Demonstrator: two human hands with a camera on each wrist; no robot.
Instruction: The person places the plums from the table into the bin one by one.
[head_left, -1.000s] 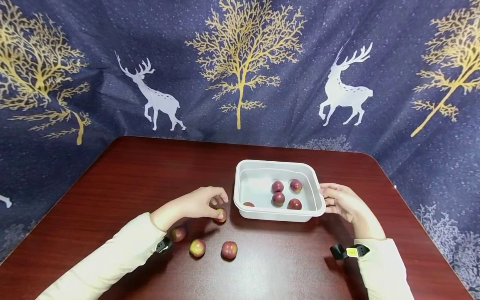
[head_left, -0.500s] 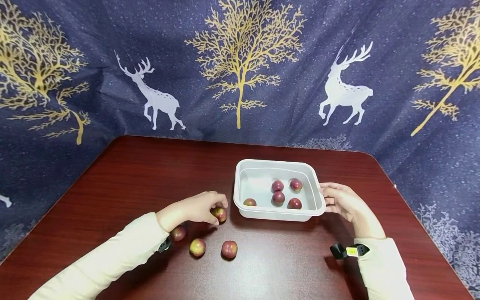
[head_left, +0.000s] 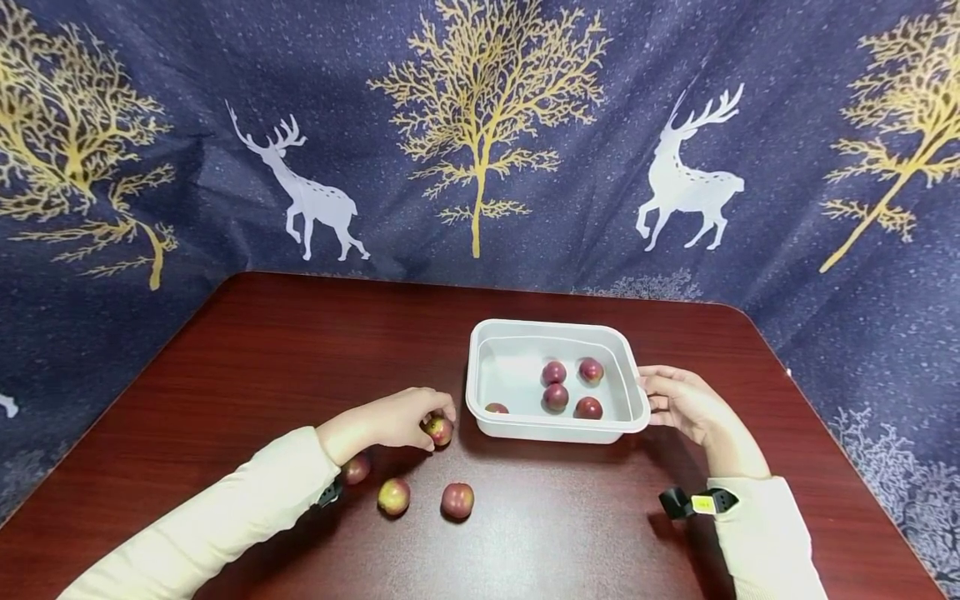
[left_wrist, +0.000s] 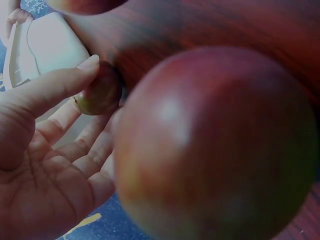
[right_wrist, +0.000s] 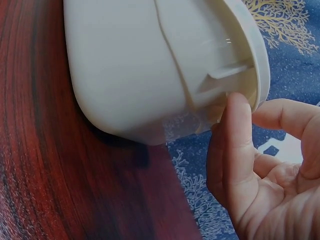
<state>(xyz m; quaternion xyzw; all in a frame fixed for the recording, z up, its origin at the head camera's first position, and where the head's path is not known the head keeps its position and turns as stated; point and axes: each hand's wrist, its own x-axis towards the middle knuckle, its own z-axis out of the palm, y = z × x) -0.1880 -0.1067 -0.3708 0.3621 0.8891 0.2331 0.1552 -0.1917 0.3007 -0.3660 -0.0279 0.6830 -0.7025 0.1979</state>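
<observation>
Both hands grasp something: the left hand [head_left: 396,417] pinches a round fruit [head_left: 441,431] at eight o'clock from the white container [head_left: 551,428], the right hand [head_left: 695,408] grips this container's three o'clock edge. Fruit is probably firm, light, slightly slippery, easily bruised; better held around its widest part.

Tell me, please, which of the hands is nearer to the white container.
Right: the right hand touches the white container at its right end, while the left hand is apart from it, off its left side, holding a fruit.
</observation>
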